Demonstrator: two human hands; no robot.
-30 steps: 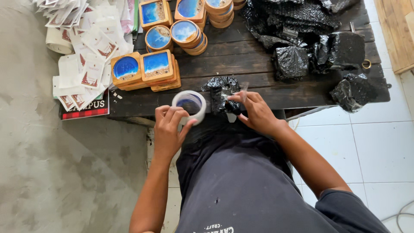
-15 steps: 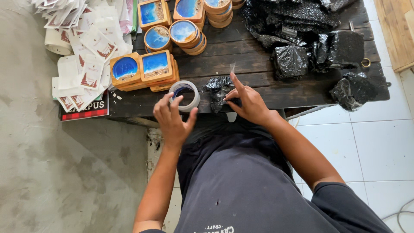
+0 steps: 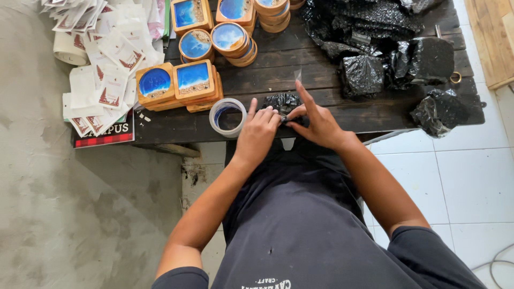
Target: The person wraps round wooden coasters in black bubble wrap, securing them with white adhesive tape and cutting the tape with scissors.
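Observation:
A small parcel wrapped in black bubble wrap [image 3: 282, 101] lies at the near edge of the dark wooden table [image 3: 300, 69]. My left hand [image 3: 258, 134] presses on its near left side. My right hand [image 3: 317, 122] grips its near right side, with a strip of clear tape [image 3: 297, 76] stuck up off the forefinger. A roll of clear tape [image 3: 227, 116] lies flat on the table just left of my left hand, not touched.
Stacks of square wooden coasters with blue tops [image 3: 179, 85] and round ones [image 3: 230, 40] stand at the left and back. Several black wrapped parcels [image 3: 385, 48] fill the right half. White paper packets [image 3: 101, 64] are piled at the far left.
My left hand has let go of the tape roll, which now lies on the table, and moved right onto the black parcel. My right hand holds a torn strip of tape.

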